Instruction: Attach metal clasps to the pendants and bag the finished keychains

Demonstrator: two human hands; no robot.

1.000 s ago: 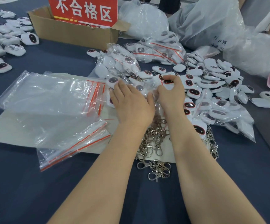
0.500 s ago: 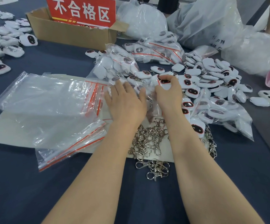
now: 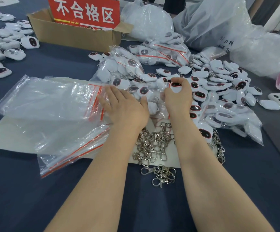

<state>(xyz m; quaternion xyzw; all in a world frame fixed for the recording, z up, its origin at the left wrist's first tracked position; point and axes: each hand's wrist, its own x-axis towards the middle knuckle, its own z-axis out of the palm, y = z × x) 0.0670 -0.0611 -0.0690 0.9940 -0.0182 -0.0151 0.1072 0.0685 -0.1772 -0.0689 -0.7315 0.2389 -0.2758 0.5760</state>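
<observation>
A heap of white pendants (image 3: 219, 84) with dark oval faces lies right of centre, some loose, some in clear bags. My right hand (image 3: 177, 96) curls its fingers round one white pendant (image 3: 175, 85) at the heap's near edge. My left hand (image 3: 124, 106) lies flat with straight fingers on the red-striped edge of a stack of empty zip bags (image 3: 48, 111). Silver metal clasps (image 3: 154, 144) are piled between my forearms on a white mat (image 3: 7, 136).
A cardboard box (image 3: 75, 36) with a red sign stands at the back. Big clear sacks (image 3: 219, 22) fill the back right. More white pendants (image 3: 0, 52) lie at the far left. A filled bag of pendants (image 3: 228, 118) sits right of my right arm.
My left hand has slid left, off the pendants and onto the zip bags. My right hand has stayed at the heap's edge, fingers curled on a pendant.
</observation>
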